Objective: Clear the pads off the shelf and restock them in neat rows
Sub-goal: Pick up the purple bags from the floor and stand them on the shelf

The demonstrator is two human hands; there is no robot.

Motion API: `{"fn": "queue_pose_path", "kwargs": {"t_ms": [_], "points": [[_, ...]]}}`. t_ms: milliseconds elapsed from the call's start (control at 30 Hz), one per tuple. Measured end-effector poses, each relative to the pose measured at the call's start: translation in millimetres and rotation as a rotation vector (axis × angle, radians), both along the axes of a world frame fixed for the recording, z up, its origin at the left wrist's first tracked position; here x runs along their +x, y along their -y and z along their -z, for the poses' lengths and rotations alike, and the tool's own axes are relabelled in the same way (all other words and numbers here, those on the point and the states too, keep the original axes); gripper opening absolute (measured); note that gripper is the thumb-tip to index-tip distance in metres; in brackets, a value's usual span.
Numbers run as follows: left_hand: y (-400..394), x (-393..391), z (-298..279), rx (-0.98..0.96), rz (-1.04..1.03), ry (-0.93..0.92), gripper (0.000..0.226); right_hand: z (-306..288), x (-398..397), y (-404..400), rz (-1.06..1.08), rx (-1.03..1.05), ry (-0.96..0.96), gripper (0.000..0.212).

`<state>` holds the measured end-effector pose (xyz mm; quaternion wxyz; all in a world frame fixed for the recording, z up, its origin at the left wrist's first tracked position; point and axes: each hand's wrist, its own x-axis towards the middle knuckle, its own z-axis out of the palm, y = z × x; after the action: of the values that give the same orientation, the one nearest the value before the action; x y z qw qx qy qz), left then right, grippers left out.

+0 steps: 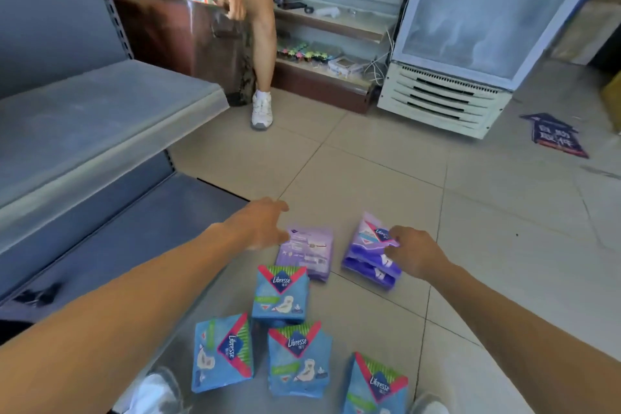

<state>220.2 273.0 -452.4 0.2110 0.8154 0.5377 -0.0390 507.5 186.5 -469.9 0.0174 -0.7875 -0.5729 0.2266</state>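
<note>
1. Pad packs lie on the tiled floor between and below the two outstretched hands; the grey shelf stands to the left of the left hand and carries none of them.
2. Left hand: fingers spread and loosely extended, holding nothing, hovering just beside the top left corner of the pale purple pack, which lies flat with its printed back up.
3. Right hand: fingers and thumb pinch the upper edge of the dark purple Libresse pack, which sits on top of a second dark purple pack.
4. Blue Libresse packs, nearer the person than both hands: one touching the lower edge of the pale purple pack; one tilted, under the left forearm; one between the forearms; one cut by the lower frame edge, beside the right forearm.
5. Beyond the hands: a second person's leg and white shoe by a brown counter, and a glass-door cooler to the right.
</note>
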Motion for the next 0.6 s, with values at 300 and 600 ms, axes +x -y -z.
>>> {"fn": "queue_pose_path", "kwargs": {"t_ms": [300, 600], "points": [[-79.9, 42.9, 112.8, -0.073, 0.032, -0.065, 0.069, 122.2, 49.7, -55.2, 0.163, -0.096, -0.026, 0.033], [-119.9, 125.7, 219.9, -0.143, 0.147, -0.012, 0.071, 222.4, 95.7, -111.8, 0.600, -0.020, -0.243, 0.060]]}}
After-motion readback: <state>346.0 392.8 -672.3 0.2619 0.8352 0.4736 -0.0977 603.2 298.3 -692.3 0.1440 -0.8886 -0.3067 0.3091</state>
